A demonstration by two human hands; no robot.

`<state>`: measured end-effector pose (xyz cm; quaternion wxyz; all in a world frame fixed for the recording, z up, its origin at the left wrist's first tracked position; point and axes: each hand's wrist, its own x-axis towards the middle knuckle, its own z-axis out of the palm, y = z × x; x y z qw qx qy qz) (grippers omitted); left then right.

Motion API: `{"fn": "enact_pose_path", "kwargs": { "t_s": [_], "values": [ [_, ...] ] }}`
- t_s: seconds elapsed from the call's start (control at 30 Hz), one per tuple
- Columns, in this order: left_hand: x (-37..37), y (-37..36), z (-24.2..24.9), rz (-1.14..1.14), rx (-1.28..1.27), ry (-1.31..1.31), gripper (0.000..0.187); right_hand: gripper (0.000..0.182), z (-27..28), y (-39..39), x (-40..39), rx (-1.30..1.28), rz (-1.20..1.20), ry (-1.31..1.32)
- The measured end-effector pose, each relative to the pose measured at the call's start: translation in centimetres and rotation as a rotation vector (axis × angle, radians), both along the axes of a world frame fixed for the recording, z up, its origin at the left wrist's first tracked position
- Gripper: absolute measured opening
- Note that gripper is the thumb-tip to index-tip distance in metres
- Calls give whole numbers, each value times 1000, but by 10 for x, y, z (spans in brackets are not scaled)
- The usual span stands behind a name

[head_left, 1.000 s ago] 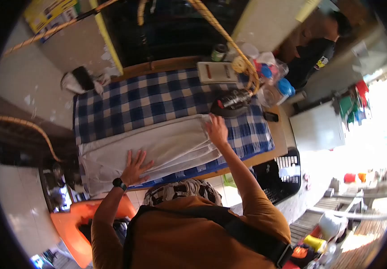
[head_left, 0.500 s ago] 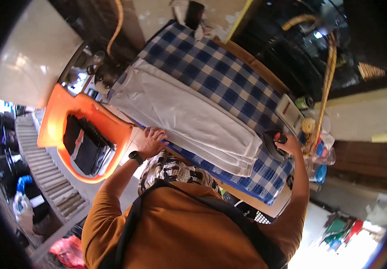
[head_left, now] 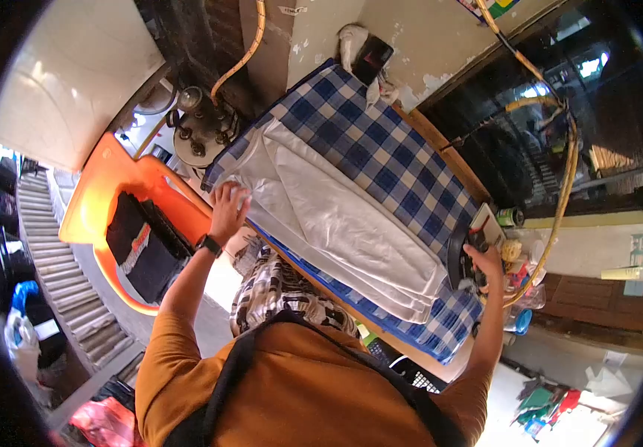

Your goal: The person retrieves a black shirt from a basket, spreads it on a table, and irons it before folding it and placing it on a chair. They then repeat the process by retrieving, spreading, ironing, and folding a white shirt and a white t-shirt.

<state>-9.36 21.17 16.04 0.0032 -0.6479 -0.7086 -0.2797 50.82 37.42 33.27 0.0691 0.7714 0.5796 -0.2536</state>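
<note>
Left hand [head_left: 228, 208] is flat and open, pressing the near end of the folded white cloth [head_left: 344, 223] — cloth's stretched across the checked blue cover [head_left: 381, 149] on the worktop. Right hand [head_left: 487, 262] is wrapped round the handle of the iron [head_left: 461, 257], just past the cloth's other end. Orange chair [head_left: 105, 201] w/ dark clothes sits beside the left hand.

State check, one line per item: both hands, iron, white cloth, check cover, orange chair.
left hand: flat on the white cloth's end
right hand: gripping the iron
iron: tipped up, off the cloth
white cloth: folded, lying lengthwise
check cover: spread over table
orange chair: holds dark folded clothes
</note>
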Motion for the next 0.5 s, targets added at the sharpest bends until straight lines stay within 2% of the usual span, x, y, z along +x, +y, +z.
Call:
{"fn": "enact_pose_path", "kwargs": {
  "t_s": [0.03, 0.1, 0.2, 0.23, 0.27, 0.3, 0.33, 0.37, 0.4, 0.5],
  "values": [
    [-13, 16, -3, 48, 15, 35, 20, 46, 16, 1, -21, 4, 82, 232],
    [-28, 62, 5, 26, 100, -1, 22, 47, 38, 2, -90, 57, 137, 379],
    [-43, 138, -11, -32, 135, -78, 24, 49, 36, 0, -219, 27, 186, 301],
    [-44, 162, -15, -50, 153, -98, 25, 48, 0, 7, -245, 30, 318, 218],
    [-38, 181, -15, -7, 167, -90, 26, 55, -19, 6, -284, 43, 413, 214],
    [-33, 196, -16, 36, 181, -82, 28, 61, -19, -2, -328, -30, 455, 259],
    [-34, 207, -18, 33, 175, -87, 28, 63, -67, -14, -356, 99, 535, 263],
    [-35, 215, -23, 31, 32, 3, 29, 61, -73, -29, -391, 72, 665, 170],
    [-37, 221, -29, 25, -112, 95, 31, 60, -77, -41, -414, 75, 684, 202],
    [-39, 230, -35, 26, -228, 81, 31, 59, -83, -55, -446, 13, 671, 278]
  ]
}}
